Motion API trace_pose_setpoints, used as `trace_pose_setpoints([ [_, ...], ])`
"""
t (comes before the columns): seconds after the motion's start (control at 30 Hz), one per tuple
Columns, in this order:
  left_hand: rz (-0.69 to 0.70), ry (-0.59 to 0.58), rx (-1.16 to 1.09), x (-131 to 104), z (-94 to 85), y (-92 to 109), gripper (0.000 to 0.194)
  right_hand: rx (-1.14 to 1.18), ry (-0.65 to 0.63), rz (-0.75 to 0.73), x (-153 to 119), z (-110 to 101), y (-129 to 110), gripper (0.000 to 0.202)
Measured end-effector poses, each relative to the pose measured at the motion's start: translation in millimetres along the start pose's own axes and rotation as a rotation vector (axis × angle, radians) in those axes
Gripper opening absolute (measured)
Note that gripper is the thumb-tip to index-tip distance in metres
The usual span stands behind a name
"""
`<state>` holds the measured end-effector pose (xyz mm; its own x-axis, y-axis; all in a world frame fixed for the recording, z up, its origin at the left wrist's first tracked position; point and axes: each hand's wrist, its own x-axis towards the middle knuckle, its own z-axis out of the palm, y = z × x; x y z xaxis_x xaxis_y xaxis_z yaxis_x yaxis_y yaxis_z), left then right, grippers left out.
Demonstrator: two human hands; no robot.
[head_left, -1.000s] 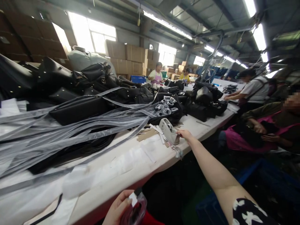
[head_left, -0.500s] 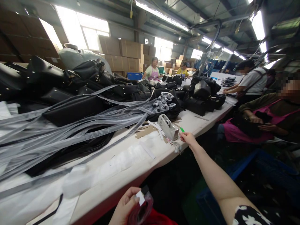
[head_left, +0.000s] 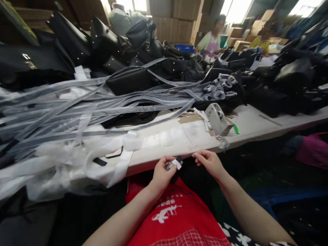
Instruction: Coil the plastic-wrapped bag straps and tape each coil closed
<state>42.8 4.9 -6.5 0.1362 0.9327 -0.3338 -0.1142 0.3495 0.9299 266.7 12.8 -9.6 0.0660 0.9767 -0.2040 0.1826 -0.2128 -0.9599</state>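
Note:
Just beyond the red apron, my left hand (head_left: 162, 172) is closed on a small rolled strap (head_left: 180, 159), dark with clear wrapping, with a white paper slip (head_left: 176, 164) lying over it. A short gap to the right, my right hand (head_left: 208, 163) has its thumb and fingertips pinched together; whatever is between them is too small to make out. On the table ahead stands a grey tape dispenser (head_left: 217, 118). A bright green piece (head_left: 236, 129) lies at its right side, and paper and cardboard scraps (head_left: 191, 118) lie to its left.
Long plastic-covered straps (head_left: 123, 106) spread over the left of the white table (head_left: 143, 155), with coiled ones (head_left: 220, 87) at their end. Black bags (head_left: 130, 78) are heaped behind. Crumpled white wrapping (head_left: 61, 164) hangs near the edge. Two people work across the table.
My right hand has come back from the tape dispenser to beside my left hand. My left hand has risen with the rolled strap. The view has swung left and down.

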Motion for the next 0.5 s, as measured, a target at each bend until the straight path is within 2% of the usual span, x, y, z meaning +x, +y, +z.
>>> trace_pose_setpoints([
  [0.07, 0.044, 0.024, 0.039, 0, -1.5, 1, 0.031, 0.03, -0.14, 0.021, -23, 34, -12, 0.035],
  [0.17, 0.063, 0.04, 0.074, -2, -4.5, 2, 0.03, 0.056, -0.203, 0.074, -36, 61, -19, 0.034],
  [0.5, 0.093, 0.047, 0.058, -6, -14.3, 1, 0.03, 0.109, -0.16, 0.134, -27, 82, -11, 0.038],
])
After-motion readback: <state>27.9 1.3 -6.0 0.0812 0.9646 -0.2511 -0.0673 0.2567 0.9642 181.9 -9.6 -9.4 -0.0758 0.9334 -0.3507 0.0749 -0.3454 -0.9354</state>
